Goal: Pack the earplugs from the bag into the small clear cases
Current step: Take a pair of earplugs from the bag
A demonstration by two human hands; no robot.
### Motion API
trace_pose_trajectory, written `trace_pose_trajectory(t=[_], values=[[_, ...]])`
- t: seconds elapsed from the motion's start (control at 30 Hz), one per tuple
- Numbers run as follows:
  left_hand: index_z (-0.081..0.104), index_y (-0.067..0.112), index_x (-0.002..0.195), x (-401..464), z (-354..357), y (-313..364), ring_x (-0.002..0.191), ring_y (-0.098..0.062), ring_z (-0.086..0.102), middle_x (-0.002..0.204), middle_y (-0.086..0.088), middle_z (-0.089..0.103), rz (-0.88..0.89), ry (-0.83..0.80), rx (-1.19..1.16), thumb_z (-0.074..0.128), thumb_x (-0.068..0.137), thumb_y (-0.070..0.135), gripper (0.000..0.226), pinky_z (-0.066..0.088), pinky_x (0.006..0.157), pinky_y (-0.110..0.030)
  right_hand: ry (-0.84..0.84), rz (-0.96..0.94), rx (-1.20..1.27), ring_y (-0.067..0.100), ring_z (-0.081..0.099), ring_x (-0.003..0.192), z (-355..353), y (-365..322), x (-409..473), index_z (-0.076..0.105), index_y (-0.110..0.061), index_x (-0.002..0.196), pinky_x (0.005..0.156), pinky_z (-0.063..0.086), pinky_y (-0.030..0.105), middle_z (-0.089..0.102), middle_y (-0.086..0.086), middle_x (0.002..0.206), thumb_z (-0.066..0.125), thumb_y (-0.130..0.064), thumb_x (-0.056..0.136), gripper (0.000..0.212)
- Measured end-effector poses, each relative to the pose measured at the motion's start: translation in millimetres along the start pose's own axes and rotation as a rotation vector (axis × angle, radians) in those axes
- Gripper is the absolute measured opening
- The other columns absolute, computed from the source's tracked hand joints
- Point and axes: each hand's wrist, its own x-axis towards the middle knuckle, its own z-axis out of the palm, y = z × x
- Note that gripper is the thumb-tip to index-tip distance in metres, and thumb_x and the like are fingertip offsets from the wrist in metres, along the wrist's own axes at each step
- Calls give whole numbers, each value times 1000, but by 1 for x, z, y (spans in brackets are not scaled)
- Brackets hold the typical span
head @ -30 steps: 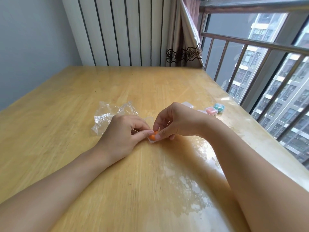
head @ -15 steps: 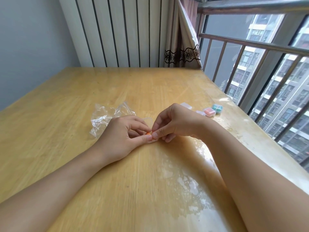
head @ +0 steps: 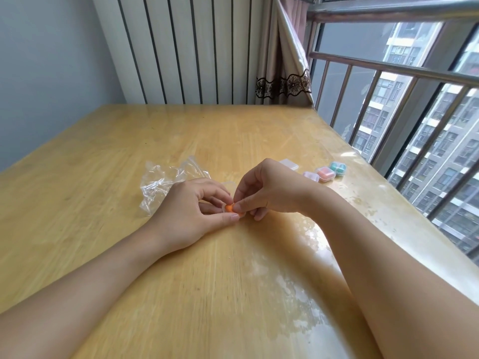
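Both hands meet at the middle of the wooden table (head: 103, 177). My left hand (head: 189, 211) and my right hand (head: 269, 190) pinch a small clear case holding orange earplugs (head: 229, 208) between their fingertips; the case itself is mostly hidden by the fingers. A crumpled clear plastic bag (head: 166, 182) lies just behind my left hand. Past my right hand sit a clear case (head: 289, 164), another clear case (head: 311, 175), a case with pink earplugs (head: 326, 173) and one with teal earplugs (head: 338, 168).
A white ribbed radiator panel (head: 186, 47) and a curtain (head: 285, 73) stand behind the table's far edge. A metal railing (head: 388, 73) and window run along the right edge. A glossy film covers the right part of the tabletop.
The hands stay pinched together on the orange earplug case, shifting only slightly; the orange shows a bit more than half a second ago.
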Motion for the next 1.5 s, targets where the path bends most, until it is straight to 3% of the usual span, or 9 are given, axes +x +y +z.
trace_pose_trajectory(t=[0.2, 0.33, 0.53, 0.7, 0.77, 0.93, 1.1, 1.3, 1.5], values=[[80, 25, 85, 1, -1, -2, 87, -9, 71, 106, 11, 71, -21, -3, -11, 88, 73, 25, 14, 60, 83, -25, 34, -8, -87, 15, 72, 59, 6, -4, -1, 77, 0, 88, 61, 61, 25, 77, 16, 78, 79, -7, 84, 8], [80, 23, 83, 2, 0, -2, 84, -9, 71, 103, 10, 71, -39, 21, -25, 88, 74, 20, 12, 60, 82, -25, 1, 20, -76, 24, 77, 71, -6, -7, -6, 76, -4, 96, 73, 64, 33, 78, 14, 81, 75, -4, 87, 8], [80, 23, 83, 0, 1, 1, 84, -9, 70, 106, 11, 71, -32, 17, -30, 86, 77, 19, 10, 58, 78, -17, 403, -20, 171, 22, 71, 65, -41, -10, -14, 74, -1, 97, 60, 59, 26, 73, 13, 79, 67, -1, 92, 8], [80, 22, 88, -1, 0, 3, 83, -8, 70, 111, 14, 68, 20, -21, -24, 83, 79, 13, 13, 59, 80, -19, 88, 24, 5, 17, 73, 71, -13, -8, -7, 65, -11, 123, 63, 60, 26, 69, 6, 112, 78, -17, 87, 39], [80, 21, 90, -2, -1, 4, 84, -8, 70, 111, 13, 67, 50, -22, -24, 83, 78, 8, 18, 59, 79, -20, 29, 22, -42, 12, 70, 64, -2, -5, -2, 66, -10, 119, 61, 57, 21, 69, 6, 113, 80, -16, 85, 38], [69, 20, 86, -2, -2, 6, 86, -13, 72, 103, 9, 61, 56, 16, -64, 87, 72, 5, 28, 62, 76, -25, 57, 5, 3, 9, 66, 54, 3, -3, 0, 68, 0, 101, 57, 56, 20, 68, 11, 83, 82, -10, 82, 26], [59, 29, 107, -2, -2, 6, 89, -9, 74, 108, 4, 63, -22, 38, -84, 89, 72, 14, 48, 58, 74, -16, 112, -23, -75, 5, 66, 52, 6, -1, 3, 70, 0, 91, 59, 59, 24, 74, 17, 87, 84, -13, 80, 22], [58, 33, 126, -1, -3, 2, 95, -6, 70, 108, 10, 69, -13, -51, -9, 97, 58, 26, 79, 59, 88, -26, 104, -42, -105, 2, 64, 51, 5, -1, 3, 72, -2, 93, 57, 58, 22, 73, 18, 87, 85, -15, 80, 23], [61, 33, 123, -1, -2, 2, 95, -6, 70, 104, 6, 73, 3, -36, -28, 91, 68, 28, 62, 59, 87, -25, -62, -23, -35, 26, 76, 89, -11, -6, -8, 72, -18, 114, 82, 63, 34, 71, 2, 117, 85, -27, 80, 38]])
